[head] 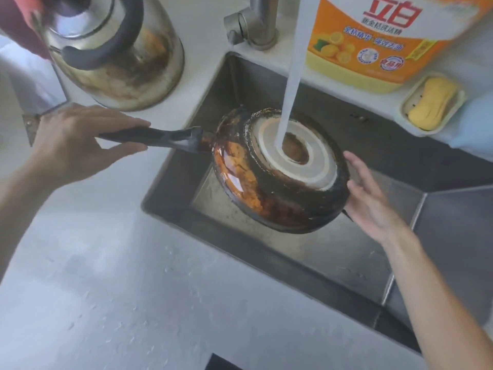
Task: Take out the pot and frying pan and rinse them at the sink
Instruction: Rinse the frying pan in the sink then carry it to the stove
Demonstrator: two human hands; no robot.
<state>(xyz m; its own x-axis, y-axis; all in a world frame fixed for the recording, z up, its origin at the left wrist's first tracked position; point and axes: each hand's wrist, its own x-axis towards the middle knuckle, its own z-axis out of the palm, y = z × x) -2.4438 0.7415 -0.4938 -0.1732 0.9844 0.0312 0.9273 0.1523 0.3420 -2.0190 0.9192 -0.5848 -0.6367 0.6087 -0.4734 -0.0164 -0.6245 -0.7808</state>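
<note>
Nearest: pale countertop (112, 276) w/ water droplets, both forearms reaching in over it. Left hand (80, 140) pinches the end of the black handle (149, 136), thumb under, fingers on top, loosely curled, not a full fist. Right hand (369, 193) spread wide, fingers straight, palm toward the pan's far rim; looks to be touching or just beside the edge, can't tell which, gripping nothing. Frying pan (280, 169) is held upside down over the steel sink (333, 249), tilted, burnt black-orange underside up w/ pale ring at centre. Water stream (290, 84) lands on that ring. Further back: stained metal kettle (112, 49) on the counter left of the sink, tap base (256, 25) behind the basin, orange detergent bottle (386, 41) and 1 yellow soap bar (432, 102) in a dish at the right.
</note>
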